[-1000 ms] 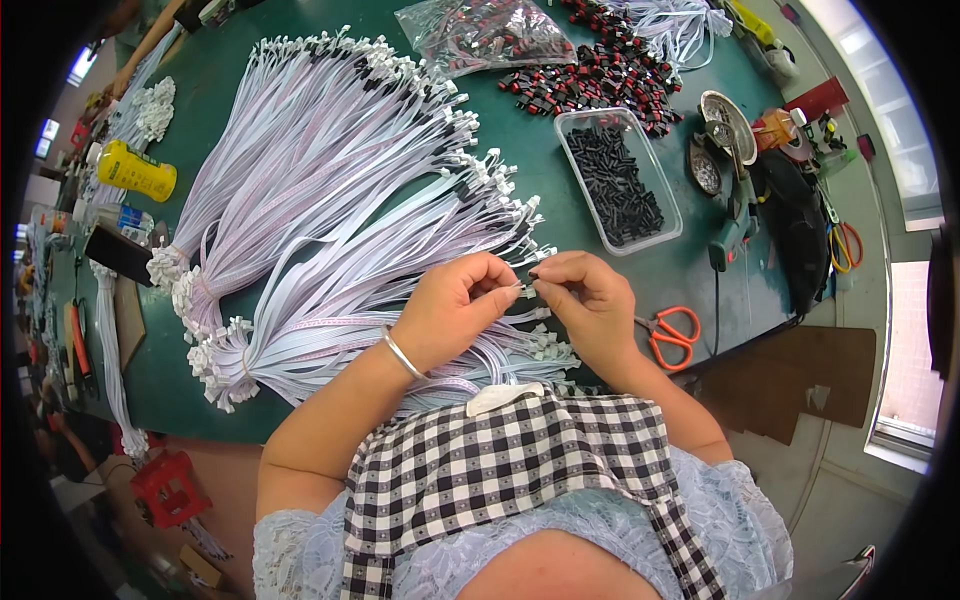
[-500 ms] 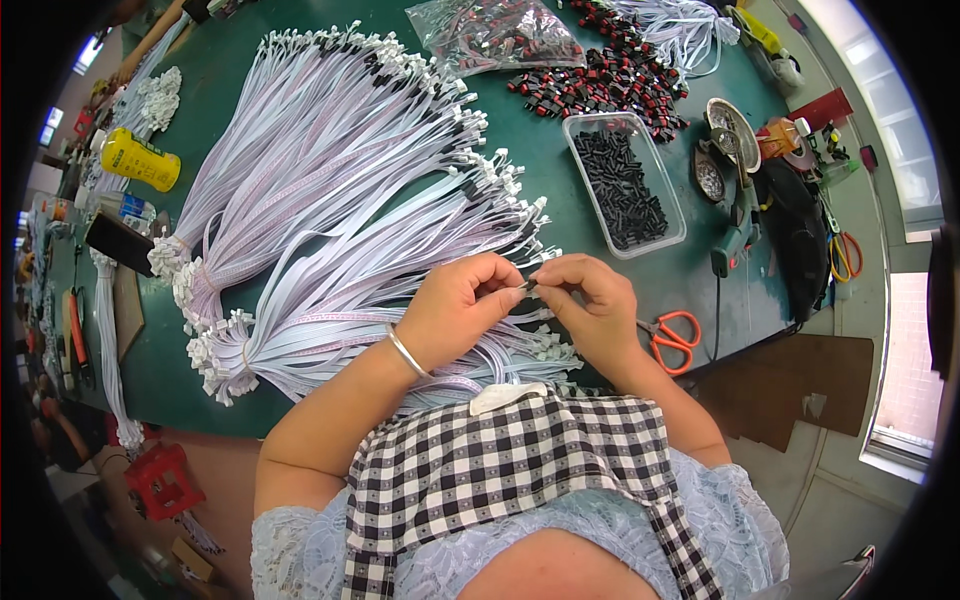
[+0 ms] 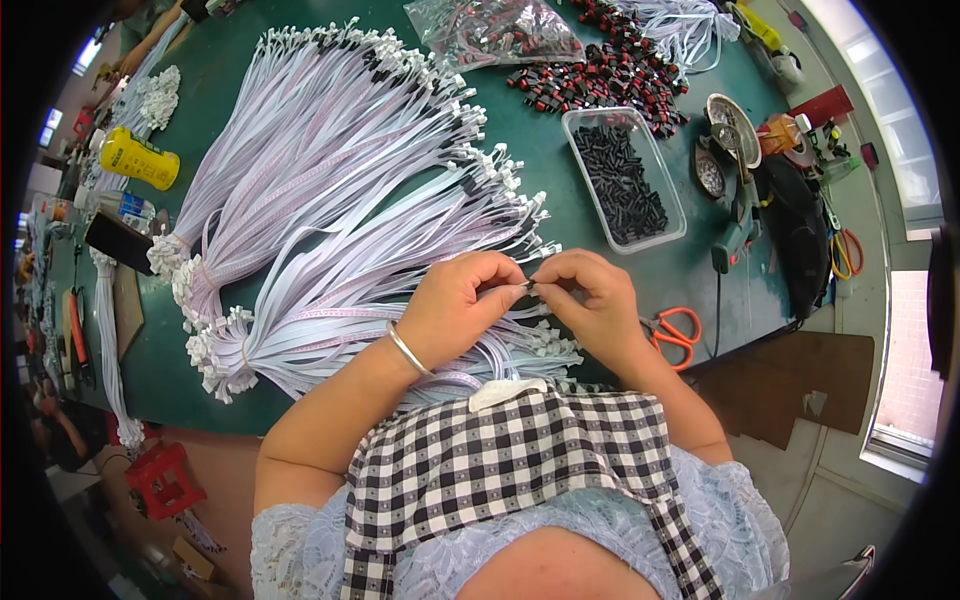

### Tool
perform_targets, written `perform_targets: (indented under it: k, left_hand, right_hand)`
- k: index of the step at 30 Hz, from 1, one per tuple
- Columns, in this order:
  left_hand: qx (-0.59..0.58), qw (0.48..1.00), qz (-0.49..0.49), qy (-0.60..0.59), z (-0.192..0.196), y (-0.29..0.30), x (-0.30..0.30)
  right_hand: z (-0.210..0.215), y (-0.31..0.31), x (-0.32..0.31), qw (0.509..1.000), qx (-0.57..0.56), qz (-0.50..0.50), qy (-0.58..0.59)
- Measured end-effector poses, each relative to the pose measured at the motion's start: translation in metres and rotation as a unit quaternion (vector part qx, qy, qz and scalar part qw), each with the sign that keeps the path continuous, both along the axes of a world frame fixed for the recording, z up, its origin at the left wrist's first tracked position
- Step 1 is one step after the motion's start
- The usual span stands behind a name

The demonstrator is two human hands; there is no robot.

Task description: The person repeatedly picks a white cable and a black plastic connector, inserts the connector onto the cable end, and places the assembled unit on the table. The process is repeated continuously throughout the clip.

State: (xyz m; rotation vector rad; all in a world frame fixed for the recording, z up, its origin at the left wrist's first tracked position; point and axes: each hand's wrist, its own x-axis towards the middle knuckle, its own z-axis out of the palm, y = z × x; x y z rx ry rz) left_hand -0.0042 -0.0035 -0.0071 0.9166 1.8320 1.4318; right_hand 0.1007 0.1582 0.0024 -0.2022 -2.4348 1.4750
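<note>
My left hand (image 3: 462,308), with a silver bangle on the wrist, and my right hand (image 3: 592,308) meet fingertip to fingertip in front of my chest. Thumb and forefinger are pinched on each. Between them shows a small dark piece (image 3: 529,284), mostly covered by the fingers, so its kind cannot be made out. Under and left of the hands fan out bundles of white flat ribbon cables (image 3: 330,250) with white plugs and black bits at their ends. A clear plastic box (image 3: 680,225) of short black tubes (image 3: 620,180) stands beyond my right hand.
Orange-handled scissors (image 3: 676,337) lie right of my right hand. Farther off are red-and-black parts (image 3: 610,80), a clear bag (image 3: 495,35), a green glue gun (image 3: 738,235) with its cord and metal dishes (image 3: 733,130). At left stand a yellow bottle (image 3: 140,160) and a dark phone (image 3: 118,243).
Both hands stay almost in place, with the fingertips drawn slightly closer around the dark piece. The scene has otherwise barely shifted.
</note>
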Motion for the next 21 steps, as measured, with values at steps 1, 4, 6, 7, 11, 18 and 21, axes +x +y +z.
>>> perform_targets:
  k: [1, 4, 6, 7, 11, 18, 21]
  left_hand:
    - [0.000, 1.000, -0.004, 0.020, 0.001, 0.000, -0.001]
    - [0.008, 0.989, -0.038, 0.142, 0.002, -0.003, -0.004]
    - [0.037, 0.968, -0.047, 0.243, -0.001, -0.005, -0.009]
    - [0.010, 0.978, -0.054, 0.203, 0.000, -0.006, -0.009]
    - [-0.040, 0.993, -0.066, 0.084, 0.012, -0.009, -0.011]
    - [-0.012, 0.985, -0.023, 0.169, 0.011, -0.005, -0.004]
    - [-0.007, 0.938, 0.021, 0.347, -0.001, 0.000, -0.002]
  right_hand:
    - [0.001, 0.002, -0.001, 1.000, 0.019, 0.011, 0.003]
    - [0.001, 0.004, -0.001, 0.999, 0.039, 0.021, -0.001]
    - [-0.001, 0.007, -0.001, 0.998, 0.061, 0.034, -0.002]
    - [-0.003, 0.009, -0.001, 0.997, 0.072, 0.041, -0.003]
    - [0.004, 0.011, -0.007, 0.987, 0.117, 0.111, 0.029]
    - [0.013, 0.007, -0.014, 0.987, 0.071, 0.126, -0.064]
    - [0.008, 0.009, -0.016, 0.994, 0.044, 0.077, -0.068]
